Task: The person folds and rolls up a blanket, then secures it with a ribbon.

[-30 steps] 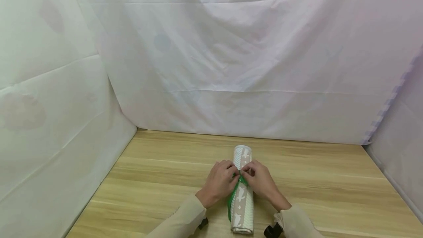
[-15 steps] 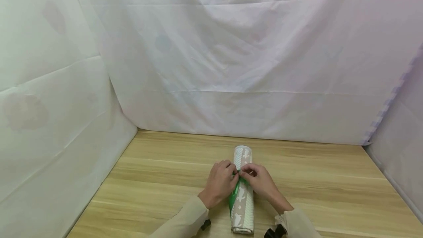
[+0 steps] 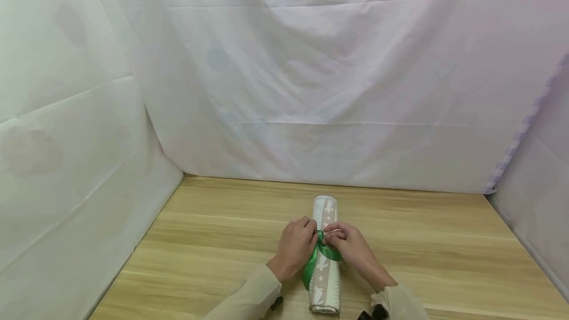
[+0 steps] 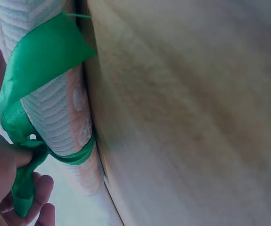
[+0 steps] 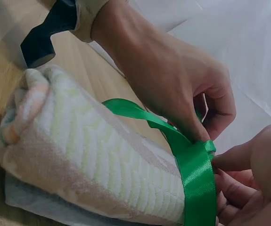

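A rolled towel (image 3: 326, 280), white with a patterned beige band, lies lengthwise on the wooden table. Round its middle runs a green satin ribbon (image 3: 331, 253), crossed on top, one end hanging down the towel's left side and a curved length lying to the right. My left hand (image 3: 294, 243) pinches the ribbon between thumb and fingers; in the left wrist view a twisted piece of ribbon (image 4: 24, 188) passes through its grip. From the other side, my right hand (image 3: 353, 247) pinches the ribbon by the knot, its fingertips partly hidden behind the ribbon (image 5: 199, 183) in the right wrist view.
The wood-grain table (image 3: 213, 221) reaches back to a white cloth hanging (image 3: 284, 88). More white cloth hangs at the left (image 3: 66, 137) and at the right. A black wrist device (image 5: 43, 44) sits at the left sleeve.
The fingertips have come slightly apart at the knot. A curved length of ribbon now shows over the towel's right side, and the left end hangs further out.
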Tool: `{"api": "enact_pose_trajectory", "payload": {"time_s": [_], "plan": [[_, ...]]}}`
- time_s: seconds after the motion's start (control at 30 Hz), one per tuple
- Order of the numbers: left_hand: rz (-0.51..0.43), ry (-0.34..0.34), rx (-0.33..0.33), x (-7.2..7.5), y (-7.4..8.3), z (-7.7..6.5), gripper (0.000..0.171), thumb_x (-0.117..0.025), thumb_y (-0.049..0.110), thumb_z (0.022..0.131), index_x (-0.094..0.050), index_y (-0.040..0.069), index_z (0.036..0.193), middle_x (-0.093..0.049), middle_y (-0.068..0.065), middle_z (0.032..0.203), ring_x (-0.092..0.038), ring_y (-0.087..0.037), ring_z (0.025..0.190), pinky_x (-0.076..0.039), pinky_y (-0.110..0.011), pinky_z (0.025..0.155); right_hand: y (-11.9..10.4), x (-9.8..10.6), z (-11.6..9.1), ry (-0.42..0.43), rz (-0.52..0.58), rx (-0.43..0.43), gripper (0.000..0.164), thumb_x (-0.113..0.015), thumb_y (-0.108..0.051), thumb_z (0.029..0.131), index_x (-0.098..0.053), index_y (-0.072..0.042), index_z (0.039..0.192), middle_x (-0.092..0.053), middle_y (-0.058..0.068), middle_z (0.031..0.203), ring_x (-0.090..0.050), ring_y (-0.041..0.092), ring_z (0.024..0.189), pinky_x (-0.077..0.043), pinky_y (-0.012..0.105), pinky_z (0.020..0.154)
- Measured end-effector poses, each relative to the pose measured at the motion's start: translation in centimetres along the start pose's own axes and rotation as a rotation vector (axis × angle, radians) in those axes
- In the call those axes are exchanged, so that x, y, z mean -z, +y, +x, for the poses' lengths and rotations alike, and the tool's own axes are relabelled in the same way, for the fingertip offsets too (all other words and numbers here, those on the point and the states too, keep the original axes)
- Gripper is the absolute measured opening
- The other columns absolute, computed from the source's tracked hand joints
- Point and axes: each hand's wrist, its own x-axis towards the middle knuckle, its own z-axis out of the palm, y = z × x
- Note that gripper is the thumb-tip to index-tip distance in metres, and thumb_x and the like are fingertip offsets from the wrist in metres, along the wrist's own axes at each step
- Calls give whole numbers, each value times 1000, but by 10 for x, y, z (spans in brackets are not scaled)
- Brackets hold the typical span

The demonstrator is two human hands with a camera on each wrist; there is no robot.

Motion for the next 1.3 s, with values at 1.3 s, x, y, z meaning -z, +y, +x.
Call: {"api": "enact_pose_trajectory", "payload": {"time_s": [1.3], "plan": [[-763,-168,371,29,-18,7,6,-72,8,90,-68,11,94,-65,4,80,-57,-3,69,-50,-20,64,5,2,3,85,-39,21,8,-72,-9,90,-77,-3,93,-74,6,80,-64,14,68,-52,23,60]]}}
